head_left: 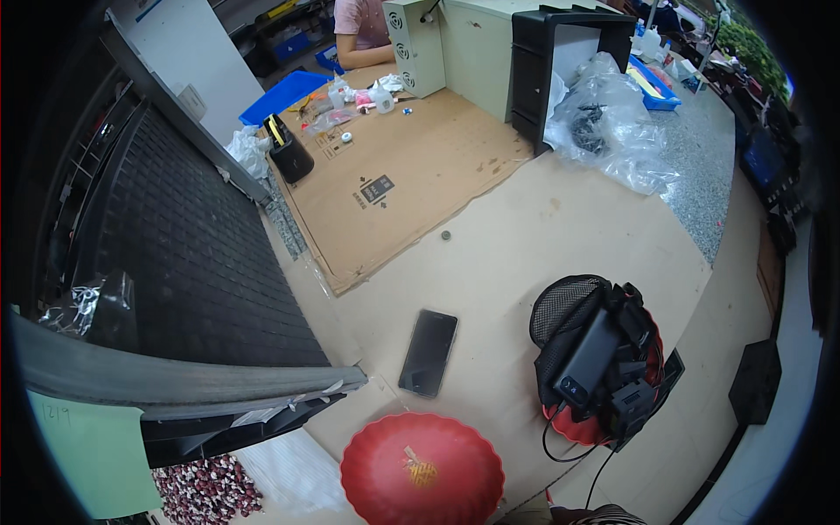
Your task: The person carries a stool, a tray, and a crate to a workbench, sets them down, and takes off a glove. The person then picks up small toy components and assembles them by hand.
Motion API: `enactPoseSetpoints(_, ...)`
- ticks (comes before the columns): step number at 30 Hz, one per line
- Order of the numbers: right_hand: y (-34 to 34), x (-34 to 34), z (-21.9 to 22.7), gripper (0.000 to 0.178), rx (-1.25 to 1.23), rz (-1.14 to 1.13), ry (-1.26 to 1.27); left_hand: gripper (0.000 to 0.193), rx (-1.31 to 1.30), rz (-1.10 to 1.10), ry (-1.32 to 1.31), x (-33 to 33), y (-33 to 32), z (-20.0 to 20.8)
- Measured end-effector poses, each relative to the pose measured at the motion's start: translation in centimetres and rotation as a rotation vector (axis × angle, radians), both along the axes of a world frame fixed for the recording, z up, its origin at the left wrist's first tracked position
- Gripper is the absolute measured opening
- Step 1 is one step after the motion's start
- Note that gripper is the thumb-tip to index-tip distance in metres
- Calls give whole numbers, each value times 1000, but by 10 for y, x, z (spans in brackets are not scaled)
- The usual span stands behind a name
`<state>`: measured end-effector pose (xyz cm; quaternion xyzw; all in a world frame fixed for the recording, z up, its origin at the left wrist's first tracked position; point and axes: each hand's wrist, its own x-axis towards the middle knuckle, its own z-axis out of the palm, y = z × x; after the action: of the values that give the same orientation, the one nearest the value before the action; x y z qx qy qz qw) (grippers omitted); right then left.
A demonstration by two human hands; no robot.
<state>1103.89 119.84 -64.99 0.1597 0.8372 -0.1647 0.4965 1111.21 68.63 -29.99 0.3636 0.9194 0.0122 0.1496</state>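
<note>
Neither of my hands shows in the head view. Closest to me, at the lower edge, is a red scalloped dish (385, 472) with a gold mark in its middle. A dark smartphone (428, 353) lies flat on the pale tabletop just beyond it. To the right, a second red dish (579, 429) is mostly hidden beneath a heap of black gear: a mesh pouch (564, 306), a power bank (584, 359) and cables. One small round greenish piece (446, 235) sits farther off on the table.
A cardboard sheet (420, 175) covers the far table, bearing a black holder (290, 153) and small bottles. Clear plastic bags (612, 122) spill from a black crate (529, 79). At left stands a dark ridged belt (192, 245) in a metal frame. A person's arm (363, 54) rests at the back.
</note>
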Motion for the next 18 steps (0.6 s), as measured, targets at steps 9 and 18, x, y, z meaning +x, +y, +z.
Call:
enactPoseSetpoints(9,6,-40,3,55,-8,253,62,35,229,91,102,-19,22,18)
enactPoseSetpoints(18,9,-48,11,54,4,480,122,41,226,216,-29,-13,20,15)
